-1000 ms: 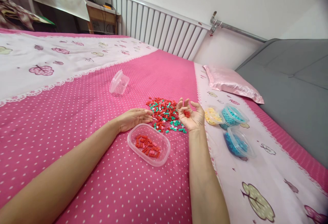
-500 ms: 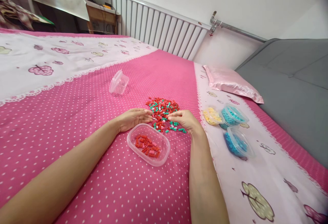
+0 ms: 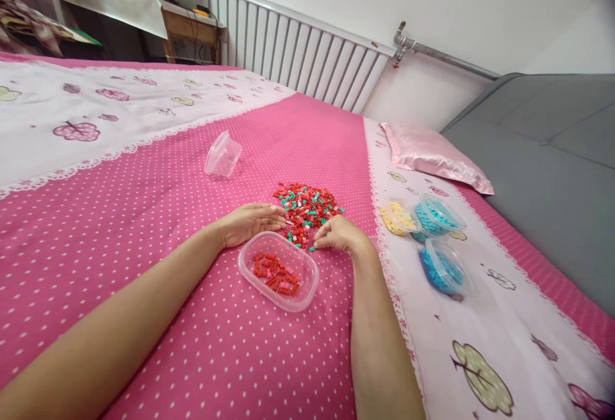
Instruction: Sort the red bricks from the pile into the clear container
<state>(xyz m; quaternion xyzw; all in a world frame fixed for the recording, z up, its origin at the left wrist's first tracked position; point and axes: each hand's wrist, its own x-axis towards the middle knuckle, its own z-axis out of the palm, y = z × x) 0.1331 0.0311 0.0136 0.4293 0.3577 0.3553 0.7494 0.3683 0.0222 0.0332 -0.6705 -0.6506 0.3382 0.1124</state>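
A pile of small building bricks (image 3: 310,201), mostly red with green, pink and white ones mixed in, lies on the bedspread. My left hand (image 3: 250,223) rests at the pile's left edge, fingers stretched out, holding nothing visible. At the lower right of the pile my right hand (image 3: 342,234) is bent down with thumb and fingers pinched together. Beside its fingertips sits a green brick (image 3: 312,248); whether anything is between them is hidden. Just in front of the pile stands a clear plastic container (image 3: 307,295) with red and a few pink bricks (image 3: 276,274) in it.
A clear container (image 3: 225,156) lies tipped on its side beyond my left hand. To the right are containers with yellow pieces (image 3: 398,216), teal pieces (image 3: 435,215) and blue pieces (image 3: 439,269). A pink pillow (image 3: 435,154) lies near the grey headboard (image 3: 542,145).
My right hand has moved slightly down and toward me along the pile's right edge, and its fingers now curl more. Green bricks there are covered by it. The left hand stays put.
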